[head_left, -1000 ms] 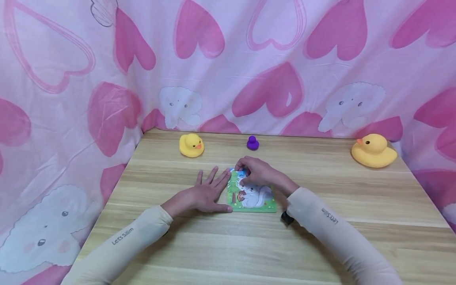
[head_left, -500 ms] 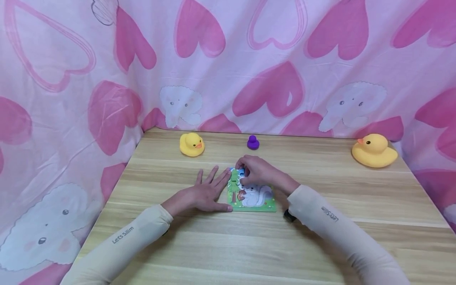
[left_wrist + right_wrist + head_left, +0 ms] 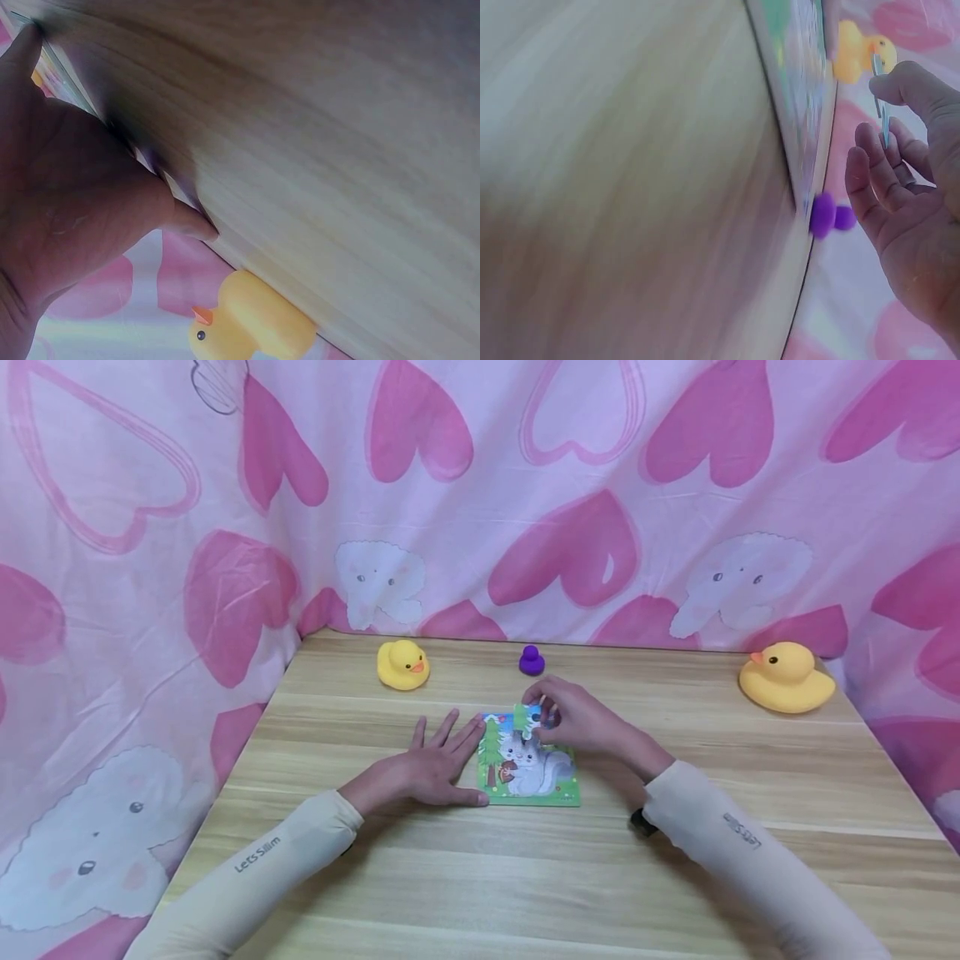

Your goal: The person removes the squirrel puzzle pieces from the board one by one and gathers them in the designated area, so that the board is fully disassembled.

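The right hand (image 3: pixel 576 717), which covered the upper left of the puzzle (image 3: pixel 536 778) half a second ago, has moved rightward, a piece (image 3: pixel 524 720) pinched between thumb and fingers; the piece now shows clear of the puzzle, raised above its far edge, so it seems loose rather than seated; the puzzle lies on the tabletop (image 3: pixel 465 877), its upper left uncovered again; the left hand (image 3: pixel 431 772) has stayed put, fingers spread, touching the puzzle's left edge, apparently steadying it.
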`<state>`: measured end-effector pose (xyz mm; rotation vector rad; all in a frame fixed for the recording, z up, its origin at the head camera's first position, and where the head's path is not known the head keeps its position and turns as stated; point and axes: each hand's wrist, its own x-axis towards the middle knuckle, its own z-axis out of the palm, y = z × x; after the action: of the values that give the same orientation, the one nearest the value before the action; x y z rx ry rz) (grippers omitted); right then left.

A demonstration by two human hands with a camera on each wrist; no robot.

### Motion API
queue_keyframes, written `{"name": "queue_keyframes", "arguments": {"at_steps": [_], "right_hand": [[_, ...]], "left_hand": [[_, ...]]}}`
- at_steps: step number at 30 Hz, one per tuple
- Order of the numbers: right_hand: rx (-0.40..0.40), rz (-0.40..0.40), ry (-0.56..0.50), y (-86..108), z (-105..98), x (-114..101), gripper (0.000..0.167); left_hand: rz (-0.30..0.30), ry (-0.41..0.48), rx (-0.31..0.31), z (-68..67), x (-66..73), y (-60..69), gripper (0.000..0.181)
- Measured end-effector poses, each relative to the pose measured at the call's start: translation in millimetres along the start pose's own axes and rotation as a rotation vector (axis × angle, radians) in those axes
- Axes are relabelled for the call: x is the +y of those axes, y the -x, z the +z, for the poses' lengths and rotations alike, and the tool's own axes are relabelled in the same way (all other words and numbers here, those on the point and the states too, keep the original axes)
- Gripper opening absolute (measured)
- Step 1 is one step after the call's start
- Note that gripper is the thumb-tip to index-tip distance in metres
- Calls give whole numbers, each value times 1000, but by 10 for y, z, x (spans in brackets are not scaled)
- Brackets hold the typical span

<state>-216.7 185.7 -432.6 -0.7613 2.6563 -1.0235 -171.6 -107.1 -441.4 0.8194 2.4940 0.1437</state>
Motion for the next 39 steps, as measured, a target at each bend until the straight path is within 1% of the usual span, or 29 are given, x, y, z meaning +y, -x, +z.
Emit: {"name": "queue_keyframes", "arguments": {"at_steps": [5, 13, 18, 22, 27, 31, 39], "right_hand": [[32, 24, 29, 173, -112, 136, 46], [29, 65, 52, 431, -212, 429, 45], [25, 88, 90, 535, -268, 546, 45], [10, 122, 124, 578, -304, 577, 44], [-18, 132, 138, 601, -326, 598, 42], [-40, 138, 124, 590, -346, 606, 40], [-43, 143, 88, 555, -387, 616, 36]], "left_hand": [[2, 1, 2, -4, -2, -5, 116], [2, 13, -7, -4, -2, 1, 116], [8, 17, -4, -2, -3, 0, 116], [8, 12, 0, -4, -1, -2, 116], [4, 10, 0, -2, 0, 3, 117], [3, 13, 0, 2, -3, 3, 117], [10, 42, -1, -2, 0, 6, 117]]}}
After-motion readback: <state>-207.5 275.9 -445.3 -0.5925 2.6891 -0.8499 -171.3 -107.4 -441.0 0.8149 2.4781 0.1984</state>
